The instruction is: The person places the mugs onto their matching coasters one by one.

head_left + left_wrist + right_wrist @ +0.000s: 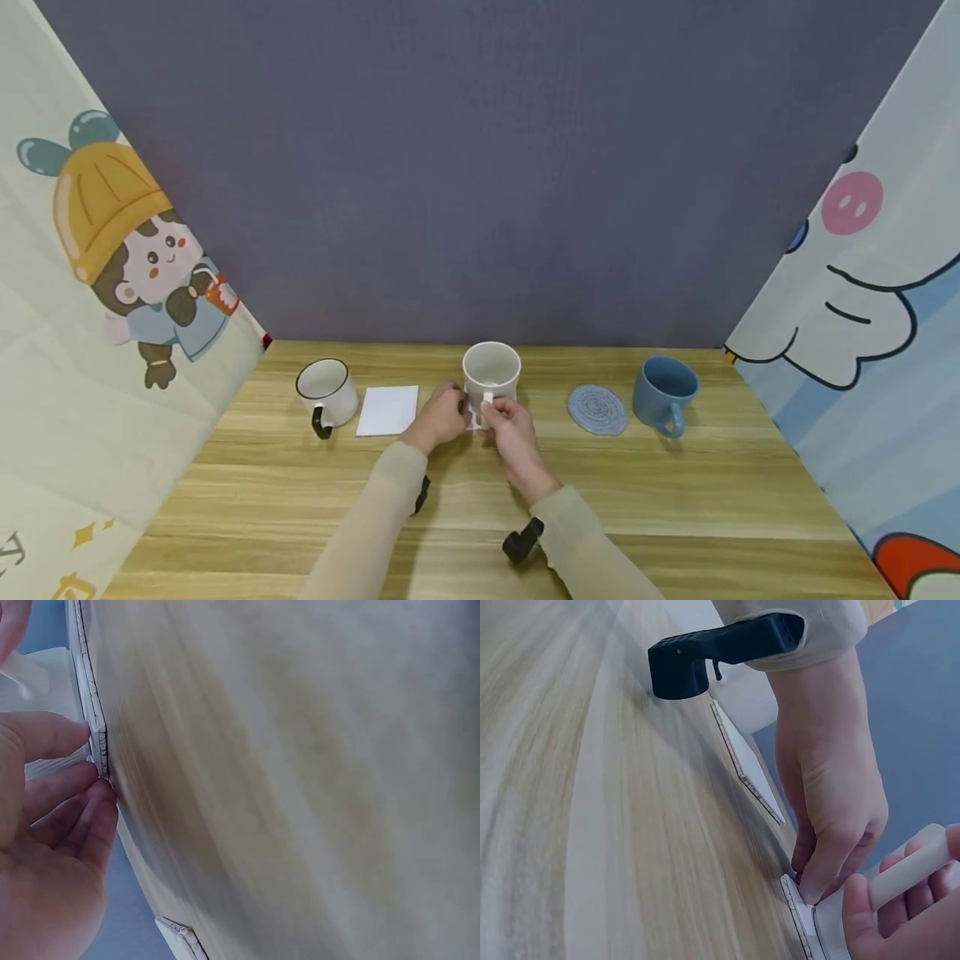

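Note:
A white ribbed mug point(491, 365) stands over a white square coaster point(799, 919) at the middle back of the table. My right hand point(513, 435) grips the mug's handle point(911, 876) between thumb and fingers. At the coaster's left edge, my left hand point(441, 415) pinches it; the left wrist view shows the thumb on its top face and the fingertips at its side. The mug hides most of this coaster in the head view.
Left of my hands lie another white square coaster point(387, 410) and a white mug point(330, 392) with black rim and handle. To the right are a round grey-blue coaster point(597, 409) and a blue mug point(665, 390). A dark panel point(487, 183) rises behind the table.

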Demonstrator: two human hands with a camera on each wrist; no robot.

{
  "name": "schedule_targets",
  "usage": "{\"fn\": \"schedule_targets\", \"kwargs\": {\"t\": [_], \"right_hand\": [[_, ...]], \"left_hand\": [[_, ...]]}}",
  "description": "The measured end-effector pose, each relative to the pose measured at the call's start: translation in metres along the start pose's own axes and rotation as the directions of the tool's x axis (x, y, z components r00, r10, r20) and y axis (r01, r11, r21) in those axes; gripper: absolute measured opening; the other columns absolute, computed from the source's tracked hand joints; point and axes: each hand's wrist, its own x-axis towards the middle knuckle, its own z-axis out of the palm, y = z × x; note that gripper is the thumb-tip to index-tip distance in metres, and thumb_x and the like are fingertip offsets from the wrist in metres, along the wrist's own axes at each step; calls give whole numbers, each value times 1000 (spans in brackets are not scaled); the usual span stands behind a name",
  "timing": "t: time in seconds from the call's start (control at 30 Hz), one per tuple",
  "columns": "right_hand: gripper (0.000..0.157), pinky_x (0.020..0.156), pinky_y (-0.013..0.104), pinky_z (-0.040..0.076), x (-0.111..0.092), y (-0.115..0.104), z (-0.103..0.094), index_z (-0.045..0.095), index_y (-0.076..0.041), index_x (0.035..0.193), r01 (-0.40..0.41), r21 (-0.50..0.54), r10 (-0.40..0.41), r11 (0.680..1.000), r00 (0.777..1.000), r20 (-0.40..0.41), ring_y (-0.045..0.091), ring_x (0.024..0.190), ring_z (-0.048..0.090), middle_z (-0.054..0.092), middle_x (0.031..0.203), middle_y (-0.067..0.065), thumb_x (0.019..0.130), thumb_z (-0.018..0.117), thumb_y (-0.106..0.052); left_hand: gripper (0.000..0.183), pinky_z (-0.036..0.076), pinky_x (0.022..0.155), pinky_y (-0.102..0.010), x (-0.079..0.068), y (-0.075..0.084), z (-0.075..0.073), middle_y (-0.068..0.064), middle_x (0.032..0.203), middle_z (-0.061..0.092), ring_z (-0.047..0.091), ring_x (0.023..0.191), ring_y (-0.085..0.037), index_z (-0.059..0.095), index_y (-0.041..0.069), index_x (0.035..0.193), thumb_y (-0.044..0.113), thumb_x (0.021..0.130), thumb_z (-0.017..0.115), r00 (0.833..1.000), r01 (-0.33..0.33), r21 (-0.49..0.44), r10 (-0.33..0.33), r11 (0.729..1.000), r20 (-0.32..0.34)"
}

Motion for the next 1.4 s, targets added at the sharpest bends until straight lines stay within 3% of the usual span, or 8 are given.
{"fn": "schedule_targets", "kwargs": {"t": [0.23, 0.43, 0.83, 1.1, 1.4], "right_hand": [[14, 79, 41, 59, -5, 2, 4, 61, 7, 96, 16, -42, -18, 999, 999, -36, 19, 82, 62, 64, 89, 13, 96, 66, -6], [11, 77, 41, 60, -8, 4, 5, 61, 6, 93, 35, -29, -37, 999, 996, -82, 15, 77, 60, 61, 82, 6, 96, 65, -4], [10, 78, 40, 59, -6, 6, 7, 61, 4, 92, 40, -38, -46, 998, 988, -150, 14, 77, 60, 62, 83, 6, 95, 66, -4], [14, 81, 44, 59, -2, 3, 1, 62, 8, 100, 21, -75, -29, 997, 994, -102, 15, 78, 61, 65, 85, 9, 96, 65, -5], [17, 83, 47, 59, -2, 3, 1, 63, 11, 103, 31, -76, -37, 997, 997, -73, 14, 78, 61, 65, 87, 11, 97, 64, -4]], "left_hand": [[11, 52, 91, -47, 0, -1, -2, -11, 101, 62, 58, 96, -29, 72, -3, 91, 2, 81, 71, 1000, 7, -15, -7, 1000, -18], [10, 52, 88, -46, 0, -3, -1, -11, 99, 61, 58, 93, -28, 72, -4, 90, 2, 81, 71, 1000, -5, -13, 5, 1000, -15], [12, 51, 86, -46, 1, 0, 0, -11, 97, 60, 57, 91, -28, 73, -3, 91, 3, 81, 72, 999, -27, 20, 28, 999, -19], [19, 51, 91, -47, 1, 1, -1, -11, 101, 61, 58, 97, -29, 74, -6, 99, 3, 82, 73, 1000, 5, -12, -5, 1000, -5], [18, 51, 92, -47, -1, 2, -2, -13, 102, 62, 58, 97, -30, 73, -6, 96, 2, 80, 71, 1000, 9, -9, -10, 1000, -11]]}}
